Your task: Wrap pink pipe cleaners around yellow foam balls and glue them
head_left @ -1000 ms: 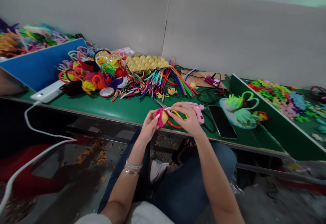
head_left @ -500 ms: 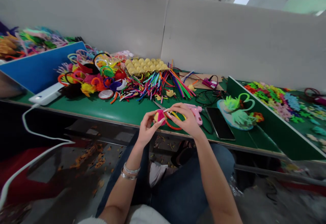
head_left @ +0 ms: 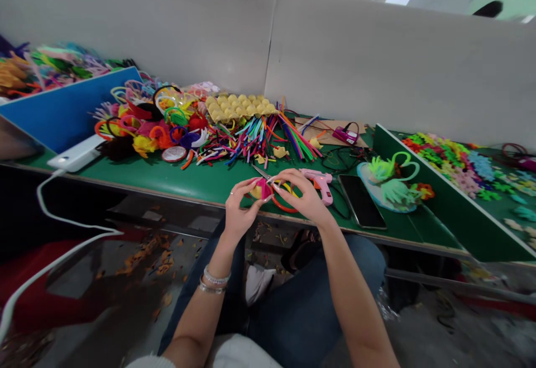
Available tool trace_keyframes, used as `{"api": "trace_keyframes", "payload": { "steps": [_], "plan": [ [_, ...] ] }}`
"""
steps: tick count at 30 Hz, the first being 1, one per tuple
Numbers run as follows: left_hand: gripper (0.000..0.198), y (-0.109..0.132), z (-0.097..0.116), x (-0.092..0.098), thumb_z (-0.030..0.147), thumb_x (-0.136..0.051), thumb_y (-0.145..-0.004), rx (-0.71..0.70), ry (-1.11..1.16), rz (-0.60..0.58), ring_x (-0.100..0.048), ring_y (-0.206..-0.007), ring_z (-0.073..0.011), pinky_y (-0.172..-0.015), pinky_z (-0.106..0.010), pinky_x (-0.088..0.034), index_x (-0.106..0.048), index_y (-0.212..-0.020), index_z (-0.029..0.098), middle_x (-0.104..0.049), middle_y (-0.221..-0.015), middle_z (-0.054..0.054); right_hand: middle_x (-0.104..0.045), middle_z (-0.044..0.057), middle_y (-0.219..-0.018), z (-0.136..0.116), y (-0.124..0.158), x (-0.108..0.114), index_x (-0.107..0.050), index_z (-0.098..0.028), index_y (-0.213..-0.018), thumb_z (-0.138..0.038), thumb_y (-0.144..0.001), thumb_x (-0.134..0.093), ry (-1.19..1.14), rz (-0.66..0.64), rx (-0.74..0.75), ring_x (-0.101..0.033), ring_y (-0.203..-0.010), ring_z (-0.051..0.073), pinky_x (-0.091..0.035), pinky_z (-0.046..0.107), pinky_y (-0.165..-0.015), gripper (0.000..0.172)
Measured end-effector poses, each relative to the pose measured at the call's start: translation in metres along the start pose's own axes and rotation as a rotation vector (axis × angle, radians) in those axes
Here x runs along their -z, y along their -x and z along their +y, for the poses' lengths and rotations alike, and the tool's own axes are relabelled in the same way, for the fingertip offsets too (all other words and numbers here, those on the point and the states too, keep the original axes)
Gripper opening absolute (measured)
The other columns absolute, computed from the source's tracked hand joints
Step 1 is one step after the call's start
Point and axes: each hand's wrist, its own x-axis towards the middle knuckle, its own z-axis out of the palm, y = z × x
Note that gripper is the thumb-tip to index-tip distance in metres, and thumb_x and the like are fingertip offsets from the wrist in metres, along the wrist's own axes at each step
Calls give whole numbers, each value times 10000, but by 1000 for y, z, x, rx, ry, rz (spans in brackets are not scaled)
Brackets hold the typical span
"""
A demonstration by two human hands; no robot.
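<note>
Between the fingertips and thumb of my left hand (head_left: 240, 209) is a small yellow cup-shaped piece with magenta pipe cleaner (head_left: 264, 189) over it. My right hand (head_left: 307, 197) pinches at the right edge of the magenta part, its fingertips close to the left thumb. How far the pipe cleaner wraps round the cup is hidden by the fingers. Beneath the right hand lie scissors (head_left: 260, 172) with orange and yellow handles, partly covered. A pink glue gun (head_left: 321, 182) rests just beyond the right wrist.
A black phone (head_left: 361, 203) and a light-blue board (head_left: 368, 185) bearing green fuzzy pieces lie right. A yellow egg tray (head_left: 240, 106) sits behind loose pipe cleaners (head_left: 251, 142). Colourful fuzzy pieces (head_left: 146, 125) heap up left. A blue divider (head_left: 75, 108) and green divider (head_left: 444, 195) flank the bench.
My left hand has shifted slightly left and turned the piece, so its magenta side sits differently. The right hand stays nearly in place. A dark shape has appeared above the partition at far right.
</note>
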Motion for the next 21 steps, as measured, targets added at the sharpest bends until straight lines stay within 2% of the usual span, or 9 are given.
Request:
{"api": "trace_keyframes", "payload": {
  "steps": [8, 11, 17, 21],
  "plan": [
    [310, 1, -3, 7, 201, -766, -602, -39, -95, -21, -548, -1099, -228, -959, -377, -427, -671, -895, 240, -610, -1124, -83, -581, 60, -997, -1, -1, 0, -632, -223, -1026, -254, -838, -532, -27, -13, 8, -545, -955, 160, -447, 327, -857, 216],
    [324, 2, -7, 7, 200, -741, -643, -163, -191, -22, -570, -1080, -218, -921, -368, -466, -653, -953, 233, -613, -1131, -89, -578, 56, -1000, -2, 0, 1, -636, -224, -1013, -224, -835, -529, -43, -6, 26, -549, -965, 161, -441, 331, -873, 207],
    [338, 0, -11, 5, 152, -684, -707, -534, -407, -12, -609, -1018, -191, -834, -351, -525, -596, -1031, 197, -630, -1098, -101, -578, 53, -982, -4, -1, 2, -638, -217, -975, -173, -825, -529, -41, -11, 51, -550, -954, 156, -440, 323, -866, 191],
    [329, 4, -7, -1, 154, -671, -724, -555, -419, -21, -613, -1009, -185, -797, -323, -537, -582, -1038, 200, -631, -1094, -101, -591, 46, -940, -5, -1, 4, -625, -214, -934, -178, -825, -529, -14, 11, 64, -554, -919, 159, -447, 327, -843, 150]
  ]
}}
